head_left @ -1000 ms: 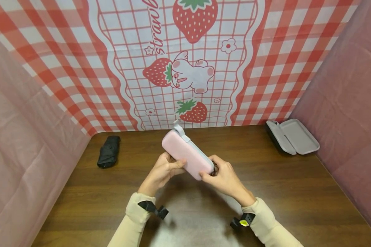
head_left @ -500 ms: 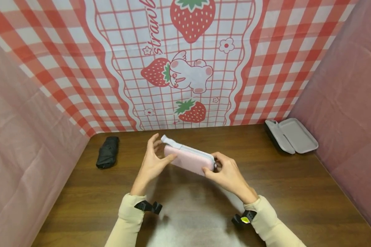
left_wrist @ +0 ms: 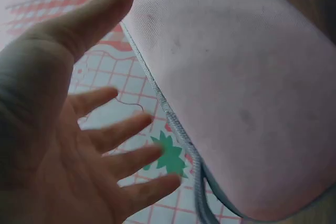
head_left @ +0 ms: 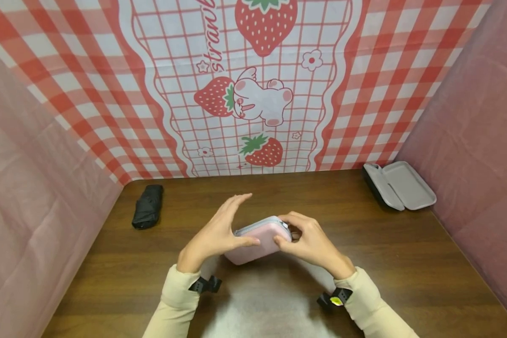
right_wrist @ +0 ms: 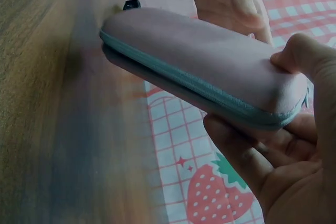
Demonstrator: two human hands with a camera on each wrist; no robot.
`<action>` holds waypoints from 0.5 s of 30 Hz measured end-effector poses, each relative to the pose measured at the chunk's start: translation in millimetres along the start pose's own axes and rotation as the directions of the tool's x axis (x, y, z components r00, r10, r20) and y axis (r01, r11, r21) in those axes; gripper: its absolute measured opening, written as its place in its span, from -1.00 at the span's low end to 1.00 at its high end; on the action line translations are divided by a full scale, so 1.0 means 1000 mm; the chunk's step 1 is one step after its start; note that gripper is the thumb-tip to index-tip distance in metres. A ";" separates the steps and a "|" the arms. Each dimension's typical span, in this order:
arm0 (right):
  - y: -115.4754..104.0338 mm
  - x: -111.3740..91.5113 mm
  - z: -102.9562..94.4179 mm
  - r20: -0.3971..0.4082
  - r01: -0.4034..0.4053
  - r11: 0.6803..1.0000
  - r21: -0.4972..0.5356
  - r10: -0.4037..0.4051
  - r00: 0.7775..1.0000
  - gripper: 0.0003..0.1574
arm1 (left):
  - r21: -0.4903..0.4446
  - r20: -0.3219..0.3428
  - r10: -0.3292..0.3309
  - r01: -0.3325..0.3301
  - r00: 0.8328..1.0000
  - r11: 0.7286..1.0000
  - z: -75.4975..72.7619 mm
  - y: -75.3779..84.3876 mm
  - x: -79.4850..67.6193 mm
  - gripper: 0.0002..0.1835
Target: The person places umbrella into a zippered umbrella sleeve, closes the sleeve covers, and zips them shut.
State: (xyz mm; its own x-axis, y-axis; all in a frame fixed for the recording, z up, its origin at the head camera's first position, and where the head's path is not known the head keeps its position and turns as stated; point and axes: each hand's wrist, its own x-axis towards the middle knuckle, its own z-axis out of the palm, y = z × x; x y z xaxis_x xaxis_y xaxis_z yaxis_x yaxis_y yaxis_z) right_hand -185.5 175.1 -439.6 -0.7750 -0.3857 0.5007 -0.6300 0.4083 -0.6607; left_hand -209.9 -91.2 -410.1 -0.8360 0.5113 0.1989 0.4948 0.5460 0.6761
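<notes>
A pink hard-shell zip case (head_left: 257, 244) with a grey zipper edge is held up over the table, its left end tilted down. My right hand (head_left: 310, 241) grips its right end, thumb on the near face and fingers behind, as the right wrist view also shows. My left hand (head_left: 215, 237) is spread at the left end, fingers extended and thumb lying across the case in the head view. In the left wrist view those fingers (left_wrist: 131, 129) are apart from the case, beside the zipper seam. A grey strap (left_wrist: 198, 192) hangs along that seam.
A folded black umbrella-like bundle (head_left: 148, 206) lies at the back left of the wooden table (head_left: 101, 281). At the back right lies a grey-lined case (head_left: 410, 185), unfolded. Checked strawberry cloth (head_left: 372, 94) hangs behind, pink cloth on both sides.
The pink case has turned so its left end dropped from pointing up to pointing down. My left hand has loosened from it and its fingers have spread; the right hand has kept its grip.
</notes>
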 end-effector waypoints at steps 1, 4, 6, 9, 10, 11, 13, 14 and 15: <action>0.000 0.000 -0.001 0.001 0.027 1.000 -0.012 -0.027 1.000 -0.58 | -0.001 0.029 0.018 -0.018 0.999 1.000 0.000 0.001 0.000 0.15; 0.001 0.001 -0.002 0.012 0.082 0.996 -0.025 -0.082 0.997 -0.58 | -0.019 0.107 0.056 -0.054 0.993 0.998 0.002 0.003 0.000 0.07; 0.001 0.001 -0.002 0.023 0.095 0.995 -0.019 -0.094 0.995 -0.58 | -0.033 0.150 0.075 -0.071 0.986 0.997 0.003 0.004 0.000 0.01; -0.001 0.001 -0.003 0.037 0.097 0.995 0.005 -0.097 0.995 -0.56 | -0.032 0.190 0.101 -0.097 0.977 0.995 0.006 0.004 0.000 -0.11; -0.001 0.001 -0.003 0.042 0.093 0.995 0.022 -0.094 0.995 -0.55 | -0.024 0.198 0.108 -0.106 0.974 0.994 0.007 0.004 0.000 -0.16; -0.002 0.000 -0.004 0.045 0.091 0.995 0.036 -0.093 0.995 -0.55 | -0.016 0.205 0.115 -0.114 0.972 0.993 0.007 0.004 0.000 -0.22; -0.002 0.000 -0.003 0.049 0.083 0.994 0.065 -0.086 0.995 -0.54 | 0.004 0.211 0.127 -0.131 0.969 0.991 0.008 0.005 0.000 -0.32; -0.003 0.000 -0.003 0.051 0.079 0.994 0.077 -0.083 0.995 -0.53 | 0.009 0.212 0.133 -0.138 0.968 0.990 0.008 0.005 0.001 -0.36; -0.003 -0.001 -0.003 0.051 0.075 0.993 0.086 -0.080 0.995 -0.52 | 0.014 0.212 0.138 -0.144 0.968 0.989 0.008 0.006 0.000 -0.39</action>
State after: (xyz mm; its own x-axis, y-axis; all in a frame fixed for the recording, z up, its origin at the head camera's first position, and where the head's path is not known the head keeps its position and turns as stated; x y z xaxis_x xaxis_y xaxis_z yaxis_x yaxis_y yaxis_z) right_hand -183.4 176.3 -436.7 -0.7185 -0.4590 0.5226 -0.6799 0.3051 -0.6668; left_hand -205.8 -83.0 -411.5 -0.6903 0.7107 0.1357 0.6137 0.4758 0.6300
